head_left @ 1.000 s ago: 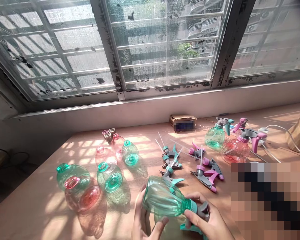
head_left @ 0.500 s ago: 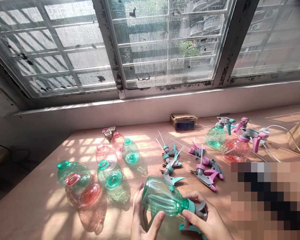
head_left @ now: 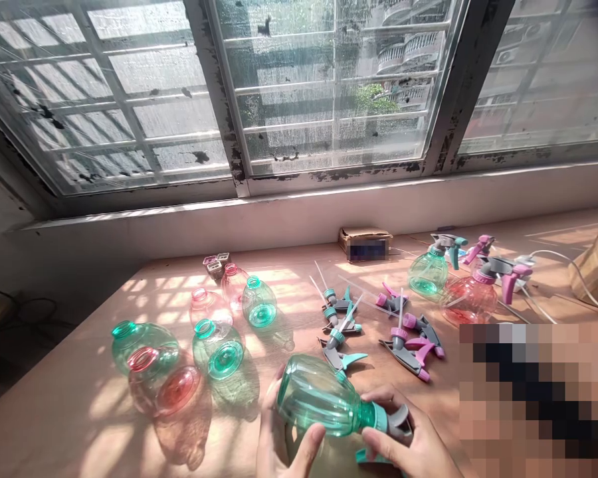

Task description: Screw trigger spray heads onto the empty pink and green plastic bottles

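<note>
Over the table (head_left: 80, 398), a green bottle (head_left: 321, 396) held sideways.
Left hand (head_left: 273, 441) cups its base, some fingers hidden; right hand (head_left: 414, 441) pinches the turquoise collar (head_left: 380, 417), partly covering the spray head (head_left: 398, 422).

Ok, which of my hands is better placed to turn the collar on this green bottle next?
Probably your right hand: it's at the turquoise collar and grey spray head, while your left hand supports the green bottle by its wide body.
</note>
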